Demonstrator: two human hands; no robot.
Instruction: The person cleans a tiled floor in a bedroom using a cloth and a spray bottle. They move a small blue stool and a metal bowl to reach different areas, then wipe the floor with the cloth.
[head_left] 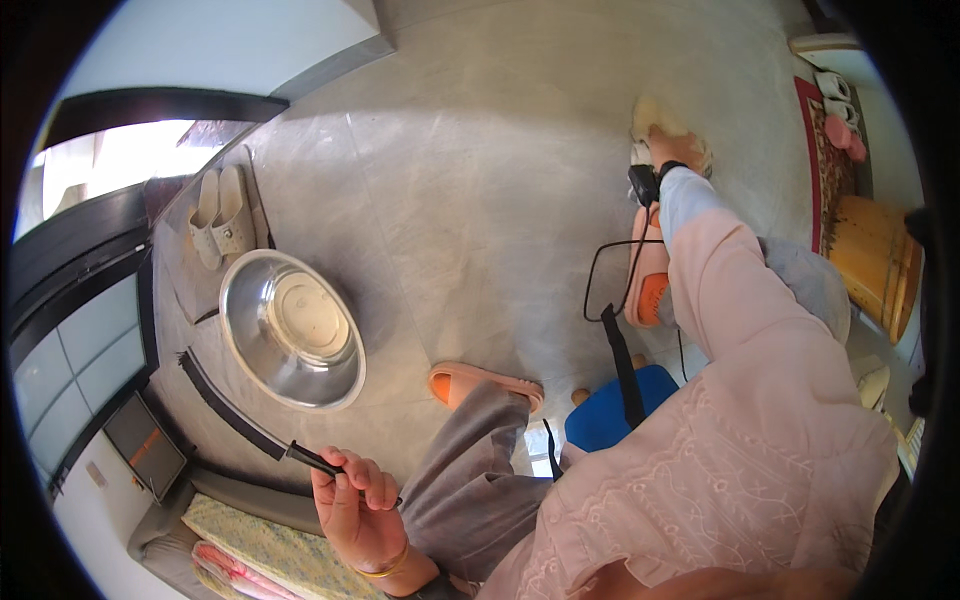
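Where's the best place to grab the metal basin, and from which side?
Probably the rim of the basin, from its right, the orange slipper side: the edge flares outward around a wide bowl, and no handle shows. The beige slippers sit at its upper left, and the black tool, in the left hand, reaches past its lower left.

A home, with a grey tiled floor (480, 250). Beyond the left hand (352, 505) are pale slippers (234, 222) and a metal basin (255, 330); left of that hand, a padded seat (270, 508) with a patterned cloth (262, 542). Right of the right hand (672, 150) lie a red-edged rug (824, 165) and white shoes (833, 87).
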